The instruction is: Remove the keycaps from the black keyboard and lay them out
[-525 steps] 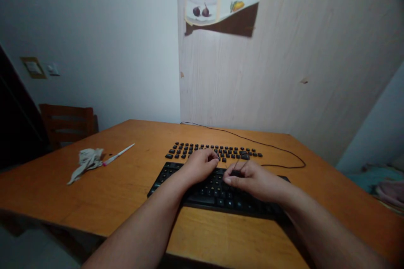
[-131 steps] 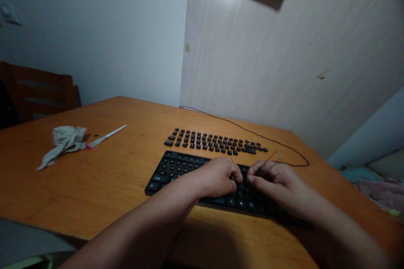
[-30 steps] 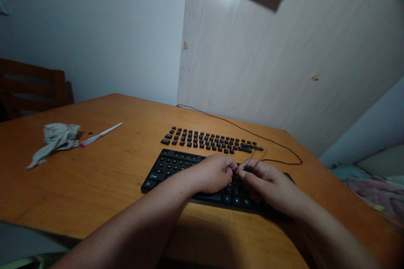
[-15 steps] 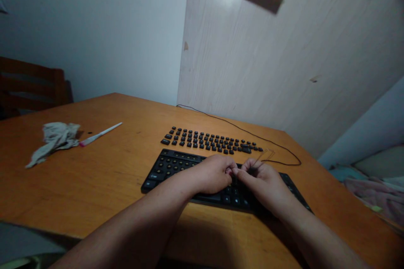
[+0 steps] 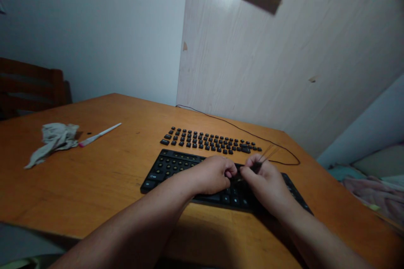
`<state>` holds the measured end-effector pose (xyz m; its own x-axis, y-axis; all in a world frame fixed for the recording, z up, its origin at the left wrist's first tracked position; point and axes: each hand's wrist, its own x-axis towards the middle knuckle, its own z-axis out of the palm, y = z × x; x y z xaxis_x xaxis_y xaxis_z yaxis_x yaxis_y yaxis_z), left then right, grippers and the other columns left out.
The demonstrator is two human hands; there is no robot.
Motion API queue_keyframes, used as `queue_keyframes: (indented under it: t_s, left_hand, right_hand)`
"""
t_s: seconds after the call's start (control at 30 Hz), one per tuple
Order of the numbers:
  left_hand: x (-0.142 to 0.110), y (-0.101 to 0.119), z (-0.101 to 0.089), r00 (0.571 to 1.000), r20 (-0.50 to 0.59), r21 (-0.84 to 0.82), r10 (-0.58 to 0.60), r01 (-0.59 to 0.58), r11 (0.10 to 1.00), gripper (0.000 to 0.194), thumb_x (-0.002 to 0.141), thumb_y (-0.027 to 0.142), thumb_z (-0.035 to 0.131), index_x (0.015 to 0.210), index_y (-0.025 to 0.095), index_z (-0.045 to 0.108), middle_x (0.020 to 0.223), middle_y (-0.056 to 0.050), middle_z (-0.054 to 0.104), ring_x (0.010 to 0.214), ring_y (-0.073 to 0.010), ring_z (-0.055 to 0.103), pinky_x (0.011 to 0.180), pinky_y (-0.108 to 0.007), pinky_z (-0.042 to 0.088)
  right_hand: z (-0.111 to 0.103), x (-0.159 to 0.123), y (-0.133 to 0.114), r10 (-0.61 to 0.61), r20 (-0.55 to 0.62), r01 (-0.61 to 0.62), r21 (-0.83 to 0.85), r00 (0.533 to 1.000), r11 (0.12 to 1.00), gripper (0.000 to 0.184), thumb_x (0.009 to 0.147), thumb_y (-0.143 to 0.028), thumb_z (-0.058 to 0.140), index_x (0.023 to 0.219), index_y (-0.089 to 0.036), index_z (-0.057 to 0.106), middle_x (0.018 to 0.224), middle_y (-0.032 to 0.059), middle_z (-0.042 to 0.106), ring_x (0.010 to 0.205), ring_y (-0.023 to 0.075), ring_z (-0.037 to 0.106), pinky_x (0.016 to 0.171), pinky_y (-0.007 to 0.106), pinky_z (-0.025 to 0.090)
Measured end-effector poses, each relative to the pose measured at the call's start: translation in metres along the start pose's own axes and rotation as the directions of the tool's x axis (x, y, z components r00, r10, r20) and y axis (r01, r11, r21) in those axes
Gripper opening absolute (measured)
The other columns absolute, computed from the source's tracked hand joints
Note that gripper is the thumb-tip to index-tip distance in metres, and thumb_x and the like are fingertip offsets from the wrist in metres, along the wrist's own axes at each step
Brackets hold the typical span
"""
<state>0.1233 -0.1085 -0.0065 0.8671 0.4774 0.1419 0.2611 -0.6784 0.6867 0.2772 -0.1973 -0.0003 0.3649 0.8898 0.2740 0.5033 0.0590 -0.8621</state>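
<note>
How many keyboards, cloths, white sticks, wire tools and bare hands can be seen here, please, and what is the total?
Keyboard: 1
Cloth: 1
White stick: 1, with a pink end
Bare hands: 2, the left hand and the right hand
Wire tool: 1, held in the right hand
Total: 6

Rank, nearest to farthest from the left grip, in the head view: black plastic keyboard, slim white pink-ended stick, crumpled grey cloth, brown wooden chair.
1. Keyboard: beneath the left grip.
2. Stick: left side.
3. Cloth: left, past the stick.
4. Chair: far left, background.
</note>
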Motion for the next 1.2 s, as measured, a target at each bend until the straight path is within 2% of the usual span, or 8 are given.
queue_keyframes:
  t_s: [0.1,0.23,0.4,0.53,0.63,0.87,1.0,1.2]
  left_hand:
    - [0.0,-0.002,0.001,1.0,0.0,-0.018,-0.018,0.018,1.0,0.04,0.061,0.006,0.051,0.094,0.017,0.07,0.086,-0.001,0.068,0.076,-0.0134,0.059,0.065,-0.02,0.043]
    - [0.0,-0.003,0.001,0.998,-0.006,-0.055,-0.065,0.065,0.996,0.04,0.061,0.007,0.052,0.095,0.018,0.069,0.087,-0.001,0.068,0.075,-0.0133,0.059,0.065,-0.021,0.043]
    - [-0.001,0.001,0.001,0.996,-0.031,-0.108,-0.088,0.084,0.991,0.035,0.066,0.013,0.054,0.099,0.017,0.066,0.082,0.0,0.067,0.069,-0.012,0.057,0.06,-0.02,0.041]
    - [0.0,0.007,0.002,0.993,-0.037,-0.255,-0.109,0.096,0.962,0.033,0.071,0.023,0.06,0.103,0.016,0.062,0.076,0.001,0.063,0.063,-0.0107,0.054,0.057,-0.021,0.04]
    - [0.001,0.008,0.005,0.991,-0.057,-0.346,-0.125,0.097,0.933,0.029,0.073,0.03,0.062,0.098,0.016,0.06,0.071,0.003,0.058,0.059,-0.0097,0.05,0.055,-0.021,0.038]
    - [0.001,0.013,0.006,0.977,-0.156,-0.362,-0.142,0.077,0.929,0.013,0.073,0.023,0.058,0.083,0.016,0.057,0.065,0.004,0.052,0.058,-0.0086,0.044,0.053,-0.02,0.034]
    - [0.002,0.015,0.004,0.979,-0.138,-0.41,-0.152,0.084,0.908,0.01,0.074,0.022,0.057,0.081,0.016,0.057,0.061,0.005,0.049,0.054,-0.0077,0.041,0.05,-0.02,0.032]
    - [0.004,0.017,0.005,0.955,-0.087,-0.597,-0.284,0.178,0.782,0.016,0.07,0.016,0.059,0.086,0.016,0.057,0.06,0.005,0.054,0.054,-0.0095,0.051,0.053,-0.02,0.038]
  right_hand:
    - [-0.009,0.004,-0.005,0.039,-0.087,-0.034,0.05,0.995,0.998,0.017,0.075,-0.028,0.062,0.076,-0.023,0.046,0.057,-0.0068,0.045,0.049,0.0115,0.04,0.045,0.023,0.032]
    - [-0.014,0.008,-0.005,0.027,-0.099,-0.026,0.01,0.995,1.0,0.018,0.076,-0.031,0.063,0.074,-0.023,0.047,0.055,-0.0064,0.045,0.048,0.0121,0.04,0.045,0.024,0.031]
    - [-0.01,0.009,-0.001,0.002,-0.11,-0.003,-0.009,0.994,1.0,0.021,0.079,-0.035,0.063,0.072,-0.023,0.047,0.053,-0.0064,0.043,0.048,0.0124,0.038,0.045,0.025,0.03]
    - [-0.004,0.007,-0.003,-0.013,-0.106,0.015,0.014,0.994,1.0,0.022,0.079,-0.036,0.063,0.072,-0.023,0.047,0.056,-0.0061,0.043,0.049,0.0124,0.038,0.046,0.025,0.03]
    - [-0.001,0.004,-0.005,-0.029,-0.11,0.032,0.021,0.994,0.999,0.022,0.08,-0.037,0.063,0.074,-0.023,0.048,0.058,-0.0055,0.044,0.052,0.0131,0.04,0.047,0.025,0.032]
    - [0.0,0.001,-0.005,-0.072,-0.063,0.074,0.036,0.995,0.997,0.024,0.083,-0.04,0.063,0.073,-0.021,0.051,0.061,-0.0043,0.047,0.054,0.0129,0.042,0.05,0.025,0.033]
    - [0.0,0.0,-0.001,-0.106,-0.04,0.107,0.033,0.994,0.994,0.023,0.086,-0.041,0.061,0.076,-0.021,0.053,0.063,-0.0041,0.049,0.055,0.0124,0.043,0.051,0.024,0.034]
    - [0.0,-0.002,-0.005,-0.157,-0.024,0.155,-0.061,0.987,0.986,0.024,0.087,-0.04,0.059,0.074,-0.02,0.059,0.066,-0.0022,0.057,0.06,0.014,0.052,0.056,0.025,0.041]
